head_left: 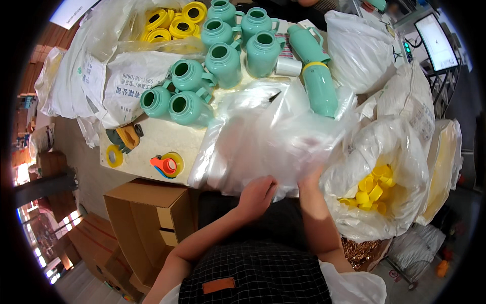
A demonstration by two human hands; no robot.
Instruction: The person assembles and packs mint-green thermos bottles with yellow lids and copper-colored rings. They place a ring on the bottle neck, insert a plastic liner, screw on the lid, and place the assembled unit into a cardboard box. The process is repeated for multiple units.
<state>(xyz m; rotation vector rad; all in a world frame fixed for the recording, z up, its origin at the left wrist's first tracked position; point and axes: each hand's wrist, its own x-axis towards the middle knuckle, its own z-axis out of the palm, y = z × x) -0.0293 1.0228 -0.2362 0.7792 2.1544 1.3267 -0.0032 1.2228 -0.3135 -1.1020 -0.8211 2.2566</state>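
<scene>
A clear plastic bag (pixel 298 137), smeared by motion, billows up in front of me above a stack of flat clear bags (pixel 207 162) at the table's front edge. My left hand (pixel 259 193) is closed on its near edge, fingers pinched together. On the other side, my right hand (pixel 311 178) reaches up against the plastic, its fingers hidden behind the film. Just beyond the bag lies a mint-green flask (pixel 320 91) with a yellow rim. Several open mint-green flasks with handles (pixel 223 63) stand at the back left of the table.
Yellow ring-shaped parts (pixel 174 23) fill a bag at the back left. Yellow cups (pixel 374 190) lie in a lined sack on my right. Tape rolls (pixel 174 164) and a glove (pixel 127 138) sit at the front left. An open cardboard box (pixel 144 218) stands below.
</scene>
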